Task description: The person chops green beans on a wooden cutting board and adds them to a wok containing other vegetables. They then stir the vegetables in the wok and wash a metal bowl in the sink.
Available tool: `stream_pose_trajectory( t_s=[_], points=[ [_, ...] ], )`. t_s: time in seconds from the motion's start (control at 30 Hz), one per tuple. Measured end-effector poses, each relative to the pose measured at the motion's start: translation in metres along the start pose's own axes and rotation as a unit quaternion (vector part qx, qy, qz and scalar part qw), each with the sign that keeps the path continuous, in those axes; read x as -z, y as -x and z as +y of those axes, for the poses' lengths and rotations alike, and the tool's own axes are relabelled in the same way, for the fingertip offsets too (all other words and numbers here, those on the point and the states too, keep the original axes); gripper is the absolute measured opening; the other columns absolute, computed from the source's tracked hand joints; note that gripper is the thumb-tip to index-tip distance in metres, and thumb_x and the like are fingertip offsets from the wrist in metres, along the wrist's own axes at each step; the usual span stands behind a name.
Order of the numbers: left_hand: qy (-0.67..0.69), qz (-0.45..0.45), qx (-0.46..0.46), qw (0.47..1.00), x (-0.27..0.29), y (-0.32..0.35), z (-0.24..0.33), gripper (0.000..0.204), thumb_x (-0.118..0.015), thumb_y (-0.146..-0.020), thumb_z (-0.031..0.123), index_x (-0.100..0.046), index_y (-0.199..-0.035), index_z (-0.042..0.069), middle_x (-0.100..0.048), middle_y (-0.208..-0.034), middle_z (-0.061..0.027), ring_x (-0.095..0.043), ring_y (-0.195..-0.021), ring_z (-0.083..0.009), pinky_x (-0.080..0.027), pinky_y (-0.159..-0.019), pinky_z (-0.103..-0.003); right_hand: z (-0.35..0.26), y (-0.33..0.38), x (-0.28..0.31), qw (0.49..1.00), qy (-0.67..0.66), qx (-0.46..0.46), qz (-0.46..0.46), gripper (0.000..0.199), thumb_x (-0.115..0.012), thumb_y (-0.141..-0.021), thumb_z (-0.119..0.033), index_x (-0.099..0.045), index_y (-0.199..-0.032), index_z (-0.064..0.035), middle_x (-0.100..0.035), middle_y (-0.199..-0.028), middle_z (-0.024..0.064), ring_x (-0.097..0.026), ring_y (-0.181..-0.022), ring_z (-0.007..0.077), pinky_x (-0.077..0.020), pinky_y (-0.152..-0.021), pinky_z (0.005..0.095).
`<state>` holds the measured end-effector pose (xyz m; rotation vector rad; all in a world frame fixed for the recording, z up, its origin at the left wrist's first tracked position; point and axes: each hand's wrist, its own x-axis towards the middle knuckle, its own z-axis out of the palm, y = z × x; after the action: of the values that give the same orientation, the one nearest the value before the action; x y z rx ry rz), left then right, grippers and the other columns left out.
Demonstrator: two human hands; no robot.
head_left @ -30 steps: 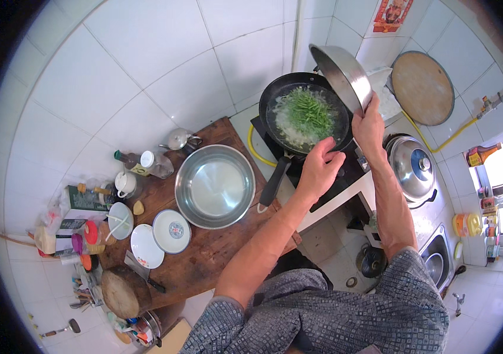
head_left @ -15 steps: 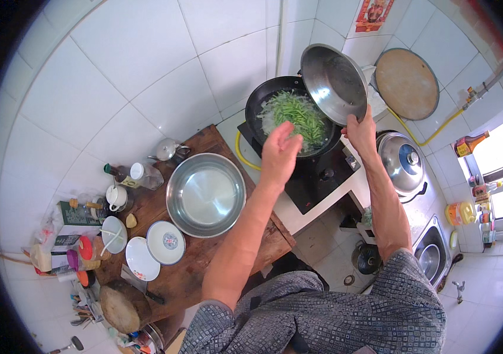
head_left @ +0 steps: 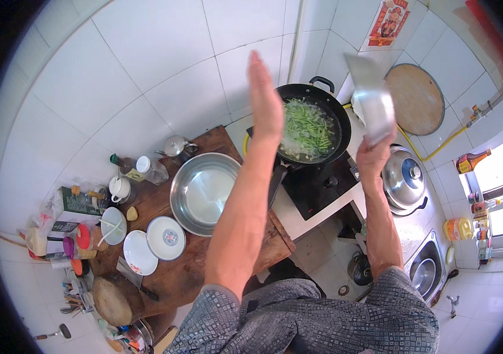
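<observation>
**Lid held off the wok, left hand raised**

From my remote seat, nearest the camera is the big steel bowl on the wooden table. It stands left of the wok and holds nothing that I can see, probably parked within reach of the cooking. Two small plates lie further left of the wok, at the table's near edge.

Next comes the black wok on a dark stove, my landmark. It holds cut green beans in bubbling liquid, uncovered.

My left hand is lifted at the wok's left rim, flat and edge-on, fingers pressed together, holding nothing. I judge it is kept clear of the steam.

My right hand, right of the wok, grips a steel lid from below and tilts it upward, away from the food, so the beans stay in view. The exact finger placement is hidden behind the lid.

Right of the wok sits a lidded pot. Beyond it, a round board leans against the tiled wall.
</observation>
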<state>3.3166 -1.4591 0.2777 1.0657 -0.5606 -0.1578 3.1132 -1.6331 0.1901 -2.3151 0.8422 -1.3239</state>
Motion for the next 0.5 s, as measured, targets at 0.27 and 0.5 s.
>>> stream_pose_trajectory(
  t_s=[0.27,0.5],
  points=[
    [-0.024,-0.097,0.094,0.990,0.004,0.005,-0.013,0.098,-0.032,-0.109,0.070,-0.020,-0.165,-0.009,-0.024,-0.172,-0.0274,-0.022,-0.162,-0.0334,-0.016,-0.131,-0.040,0.006,0.013,0.004,0.999,0.023,-0.024,0.033,0.084,-0.063,-0.092,-0.002,-0.022,-0.164,-0.0087,-0.072,-0.109,0.0295,-0.072,-0.102,0.0494,-0.0576,-0.089,0.0488],
    [-0.010,-0.153,0.137,0.979,0.020,-0.003,-0.015,0.103,-0.032,-0.106,0.076,-0.013,-0.168,-0.004,-0.011,-0.178,-0.0216,-0.010,-0.165,-0.0305,-0.011,-0.132,-0.045,0.004,0.014,-0.015,0.984,-0.015,-0.159,-0.080,0.064,-0.061,-0.095,-0.009,-0.036,-0.154,-0.0017,-0.071,-0.097,0.0311,-0.071,-0.086,0.0495,-0.0556,-0.076,0.0530]
  ],
)
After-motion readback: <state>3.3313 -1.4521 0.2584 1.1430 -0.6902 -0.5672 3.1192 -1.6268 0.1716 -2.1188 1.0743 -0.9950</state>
